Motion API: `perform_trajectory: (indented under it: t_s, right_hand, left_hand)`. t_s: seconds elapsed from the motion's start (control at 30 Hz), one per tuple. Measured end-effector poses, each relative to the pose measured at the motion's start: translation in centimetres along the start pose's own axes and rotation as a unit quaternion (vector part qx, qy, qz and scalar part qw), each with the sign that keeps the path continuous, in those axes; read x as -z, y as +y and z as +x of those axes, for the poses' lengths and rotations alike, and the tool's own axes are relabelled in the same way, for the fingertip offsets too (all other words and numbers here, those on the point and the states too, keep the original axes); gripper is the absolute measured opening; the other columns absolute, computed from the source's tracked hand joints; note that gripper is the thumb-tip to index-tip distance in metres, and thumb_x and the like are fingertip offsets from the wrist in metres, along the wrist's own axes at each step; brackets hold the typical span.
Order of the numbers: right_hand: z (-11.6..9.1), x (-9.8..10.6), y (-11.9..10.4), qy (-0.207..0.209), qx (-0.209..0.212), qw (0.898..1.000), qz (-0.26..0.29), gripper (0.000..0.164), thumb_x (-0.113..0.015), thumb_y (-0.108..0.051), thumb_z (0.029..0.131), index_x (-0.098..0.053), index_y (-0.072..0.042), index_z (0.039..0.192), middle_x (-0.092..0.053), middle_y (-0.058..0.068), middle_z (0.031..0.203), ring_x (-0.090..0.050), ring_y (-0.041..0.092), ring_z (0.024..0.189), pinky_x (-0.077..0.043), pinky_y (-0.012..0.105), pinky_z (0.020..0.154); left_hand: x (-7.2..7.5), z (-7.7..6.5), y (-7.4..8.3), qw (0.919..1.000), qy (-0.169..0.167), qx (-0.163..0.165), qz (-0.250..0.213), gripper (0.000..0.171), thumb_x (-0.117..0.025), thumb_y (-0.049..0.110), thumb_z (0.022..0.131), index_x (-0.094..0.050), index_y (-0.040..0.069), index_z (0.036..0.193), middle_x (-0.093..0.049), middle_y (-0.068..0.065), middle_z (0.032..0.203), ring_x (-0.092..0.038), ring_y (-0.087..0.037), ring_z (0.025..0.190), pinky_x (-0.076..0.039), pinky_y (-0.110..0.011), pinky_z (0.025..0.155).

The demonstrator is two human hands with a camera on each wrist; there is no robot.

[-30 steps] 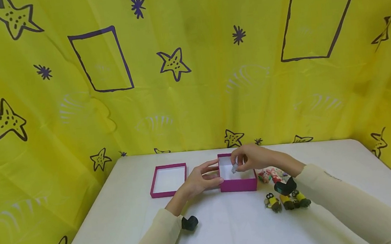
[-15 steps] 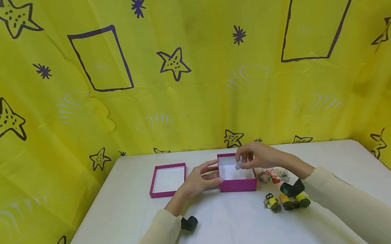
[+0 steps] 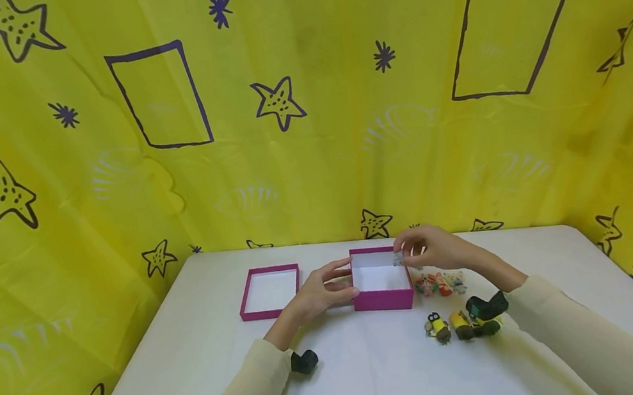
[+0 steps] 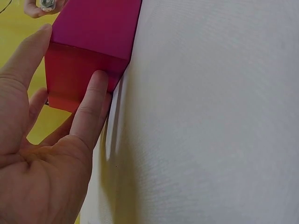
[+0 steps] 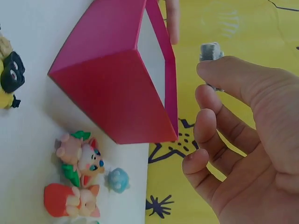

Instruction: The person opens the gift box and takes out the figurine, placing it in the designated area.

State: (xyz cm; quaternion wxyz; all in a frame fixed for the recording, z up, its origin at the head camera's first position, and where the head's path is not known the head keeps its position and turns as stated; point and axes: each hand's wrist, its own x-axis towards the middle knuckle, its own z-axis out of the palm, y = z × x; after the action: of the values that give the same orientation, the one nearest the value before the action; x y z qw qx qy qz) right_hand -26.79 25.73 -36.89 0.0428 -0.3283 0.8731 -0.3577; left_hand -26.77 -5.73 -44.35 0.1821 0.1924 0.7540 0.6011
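A magenta box with a white inside stands uncovered on the table. My left hand rests against its left side, fingers fairly straight; in the left wrist view a fingertip reaches the rim and another finger presses the side wall. Above the box's right rim, my right hand pinches a small grey figurine between thumb and fingers; its exact kind cannot be made out. Right of the box sit small figurines: a pink-cream fox-like one, a red and cream one and a small blue one.
A magenta-rimmed lid lies left of the box, its white inside facing up. Several yellow figurines with dark parts, one of them big-eyed, stand nearer me on the right. A yellow patterned curtain hangs behind the white table.
My right hand has moved right and slightly up with the grey figurine, from over the box's inside to its right rim. The left hand stays against the box.
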Motion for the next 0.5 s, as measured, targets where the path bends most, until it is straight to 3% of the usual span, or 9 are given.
perform_trajectory:
  t_s: [0.5]
  right_hand:
    - [-1.5,1.2,1.6,0.034,-0.021,0.999,-0.013,0.016,-0.075,-0.008,0.094,-0.070,-0.008,0.109,-0.067,0.001,0.092,-0.062,0.020,0.082,-0.056,0.027,0.068]
  left_hand:
    - [0.1,0.0,-0.1,1.0000,0.000,-0.001,0.003,0.071,-0.081,0.024,0.091,-0.049,0.031,0.153,-0.055,-0.005,0.149,-0.055,-0.029,0.135,-0.054,-0.040,0.101]
